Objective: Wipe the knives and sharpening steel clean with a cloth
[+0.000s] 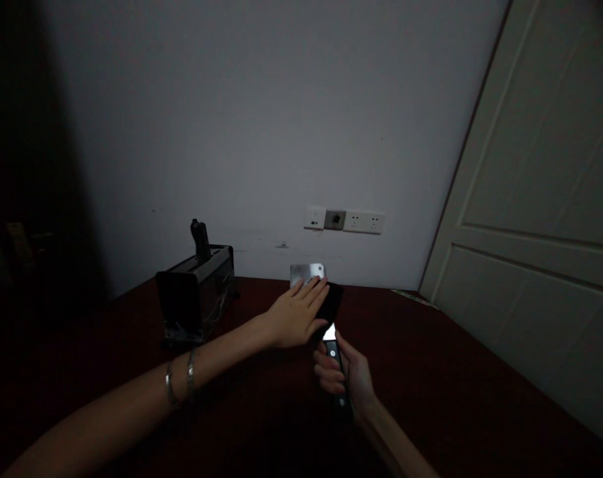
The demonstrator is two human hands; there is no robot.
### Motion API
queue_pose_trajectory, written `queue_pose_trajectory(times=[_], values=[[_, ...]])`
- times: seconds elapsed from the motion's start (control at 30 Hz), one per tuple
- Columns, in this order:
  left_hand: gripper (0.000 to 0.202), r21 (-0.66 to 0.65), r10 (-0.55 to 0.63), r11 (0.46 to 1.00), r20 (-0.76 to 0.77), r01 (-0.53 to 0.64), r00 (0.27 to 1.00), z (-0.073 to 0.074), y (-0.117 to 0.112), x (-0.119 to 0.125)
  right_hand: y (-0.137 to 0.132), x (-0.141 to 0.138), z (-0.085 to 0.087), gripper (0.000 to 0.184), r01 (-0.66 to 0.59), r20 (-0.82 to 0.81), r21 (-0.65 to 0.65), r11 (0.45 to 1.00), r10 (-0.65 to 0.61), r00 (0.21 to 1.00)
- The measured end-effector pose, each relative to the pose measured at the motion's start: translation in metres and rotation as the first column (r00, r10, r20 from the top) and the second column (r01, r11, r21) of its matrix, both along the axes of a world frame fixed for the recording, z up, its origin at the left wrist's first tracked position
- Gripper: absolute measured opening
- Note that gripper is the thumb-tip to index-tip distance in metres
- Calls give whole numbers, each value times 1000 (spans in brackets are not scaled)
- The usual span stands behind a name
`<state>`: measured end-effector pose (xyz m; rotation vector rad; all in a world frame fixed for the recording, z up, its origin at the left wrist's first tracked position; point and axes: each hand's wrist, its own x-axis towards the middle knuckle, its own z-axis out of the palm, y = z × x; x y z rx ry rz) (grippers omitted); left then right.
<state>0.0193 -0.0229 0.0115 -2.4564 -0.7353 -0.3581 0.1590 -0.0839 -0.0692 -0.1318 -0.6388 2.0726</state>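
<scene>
A cleaver [308,271] is held upright before me, its shiny blade upward and its black riveted handle downward. My right hand [348,372] is wrapped round that handle. My left hand [301,311] lies flat across the blade, fingers stretched out and close together. Between the palm and the blade shows a dark patch, perhaps a black cloth [332,300]; the dim light hides its exact kind. Most of the blade is covered by the hand and the dark piece. Two silvery bracelets [190,372] circle the left wrist.
On the dark red tabletop [430,372] at left stands a black and silver knife block [179,309], with one black handle [200,239] sticking up from it. Behind is a pale wall with sockets [363,222]. A white panelled door [540,272] rises at right.
</scene>
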Motion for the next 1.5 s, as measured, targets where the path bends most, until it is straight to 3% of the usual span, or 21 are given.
queue_pose_trajectory(times=[0.17,0.23,0.53,0.63,0.8,1.1,1.37,1.5], values=[[63,-19,156,988,16,-156,988,15,36,-19,-1,-5,-4,29,-76,9,30,997,76,997],[63,-12,164,986,18,-163,986,17,41,-26,-1,-4,-4,29,-76,6,33,997,76,997],[63,22,-47,999,-90,49,995,5,-7,-18,-3,9,9,27,32,-17,40,999,-32,999],[63,26,-25,999,-65,27,998,8,-1,-19,-4,5,7,28,12,14,59,998,-13,1000],[61,13,107,994,38,-108,993,12,23,-24,-3,-4,0,30,-61,68,76,995,56,996],[62,11,-41,999,3,41,999,-8,-20,0,-1,1,-1,33,26,57,1,1000,-26,998],[66,14,79,997,57,-79,995,-3,2,2,-1,-7,-6,32,-33,87,45,998,29,996],[64,4,7,1000,18,-7,1000,-5,-8,5,-2,-6,-5,35,-5,83,54,999,0,997]])
